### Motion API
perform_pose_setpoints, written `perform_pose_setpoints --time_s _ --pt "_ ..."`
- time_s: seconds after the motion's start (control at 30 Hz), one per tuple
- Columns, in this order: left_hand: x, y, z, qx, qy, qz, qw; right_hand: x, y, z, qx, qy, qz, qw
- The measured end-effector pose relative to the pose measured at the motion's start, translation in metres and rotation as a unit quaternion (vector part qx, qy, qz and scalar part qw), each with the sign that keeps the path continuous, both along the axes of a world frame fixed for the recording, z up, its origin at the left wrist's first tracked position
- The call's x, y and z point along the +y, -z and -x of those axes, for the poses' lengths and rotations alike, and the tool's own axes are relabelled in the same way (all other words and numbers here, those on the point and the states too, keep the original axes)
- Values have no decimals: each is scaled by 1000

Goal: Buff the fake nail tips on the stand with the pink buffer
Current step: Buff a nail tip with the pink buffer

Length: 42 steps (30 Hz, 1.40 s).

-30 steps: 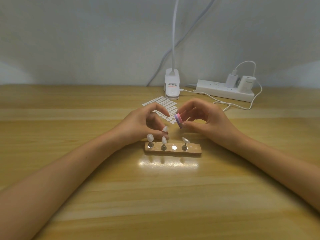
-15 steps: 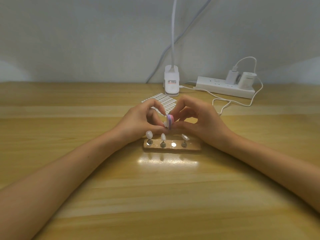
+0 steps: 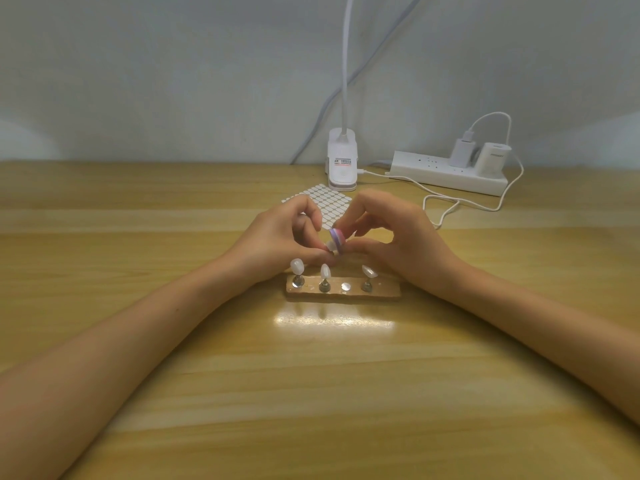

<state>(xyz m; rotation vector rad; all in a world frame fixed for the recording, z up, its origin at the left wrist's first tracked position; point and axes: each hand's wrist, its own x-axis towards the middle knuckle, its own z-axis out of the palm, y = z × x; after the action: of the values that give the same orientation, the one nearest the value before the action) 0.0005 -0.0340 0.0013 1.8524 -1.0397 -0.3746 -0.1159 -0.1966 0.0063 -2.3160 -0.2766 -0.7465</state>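
One buffer (image 3: 337, 241) — in right hand (image 3: 398, 242)

Wooden table (image 3: 138, 341) carrying nail stand (image 3: 381, 293) up front, sticker sheet (image 3: 329, 199) sitting just behind, lamp clip (image 3: 342, 168) and power strip (image 3: 433, 171) chilling along back edge.

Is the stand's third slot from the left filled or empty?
Empty: the stand shows only a bare metal disc there; the other three slots hold tips.
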Motion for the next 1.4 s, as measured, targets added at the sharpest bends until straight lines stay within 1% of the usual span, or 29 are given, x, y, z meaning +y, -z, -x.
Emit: perform_pose_setpoints --time_s 0.07,0.17,0.3,0.4,0.5,0.63,0.73,0.87,0.97,1.03,1.1,1.27,1.4 --pt "0 0 -1 -5 -2 -3 1000 0 0 0 -9 5 2 1000" --pt "0 0 -1 -7 -1 -5 1000 -1 -1 0 30 2 -1 1000" --pt "0 0 0 -4 -1 -5 1000 0 0 1 -9 6 -3 1000" --pt "0 0 0 -6 -1 -3 1000 -1 0 2 32 1 -4 999" --pt "-1 0 -1 -10 0 -5 1000 0 0 2 3 2 -1 1000" --pt "-1 1 -1 -9 -1 2 1000 1 0 2 23 -11 -12 1000" --pt "-1 2 -2 -10 4 0 1000 0 1 2 -4 -3 -6 1000" --pt "-1 3 -4 -9 10 4 1000 0 1 1 35 -6 -8 999" --pt "0 3 -4 -8 25 9 1000 -1 -1 2 5 10 0 1000" --pt "1 4 -4 7 42 14 999 -4 -3 3 -27 20 -18 999" --pt "2 3 -6 23 59 7 998 -7 -4 4 -34 24 -33 999" --pt "5 0 -7 41 86 -12 995 -11 -1 4 5 3 -30 1000" --pt "3 -1 -5 18 60 -6 998 -10 1 3 23 -10 -11 1000"
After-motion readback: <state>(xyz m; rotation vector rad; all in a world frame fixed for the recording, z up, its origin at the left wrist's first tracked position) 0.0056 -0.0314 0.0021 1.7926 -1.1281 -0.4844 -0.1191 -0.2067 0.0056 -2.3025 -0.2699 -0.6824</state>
